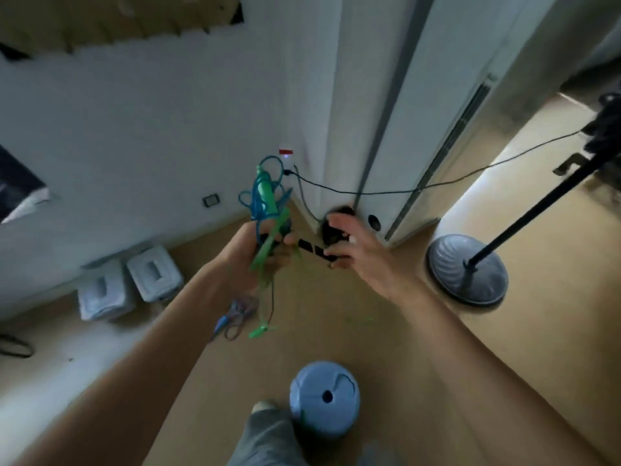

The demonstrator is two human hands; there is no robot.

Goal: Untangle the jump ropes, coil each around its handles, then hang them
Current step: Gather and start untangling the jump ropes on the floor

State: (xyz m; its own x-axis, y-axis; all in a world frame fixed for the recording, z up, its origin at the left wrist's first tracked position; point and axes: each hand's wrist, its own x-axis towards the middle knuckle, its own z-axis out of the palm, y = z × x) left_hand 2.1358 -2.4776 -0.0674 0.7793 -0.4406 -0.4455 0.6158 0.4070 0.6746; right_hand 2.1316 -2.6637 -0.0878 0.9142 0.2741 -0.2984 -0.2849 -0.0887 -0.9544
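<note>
Floor: I see tan boards (pixel 420 331) meeting white walls (pixel 151 129).
Bins: two white lidded boxes (pixel 131 284) by the wall, contents hidden.
Left grip (pixel 265 250): curled round the tangled blue and green plastic jump ropes (pixel 265 203), held above the floor.
Right grip (pixel 349 243): fingers spread, pinching a black strap (pixel 314 248).

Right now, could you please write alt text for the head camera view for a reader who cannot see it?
The left hand grips a tangled bundle of blue and green jump ropes near a white wall corner, while the right hand pinches a black strap. Another rope lies on the tan floor.
</note>
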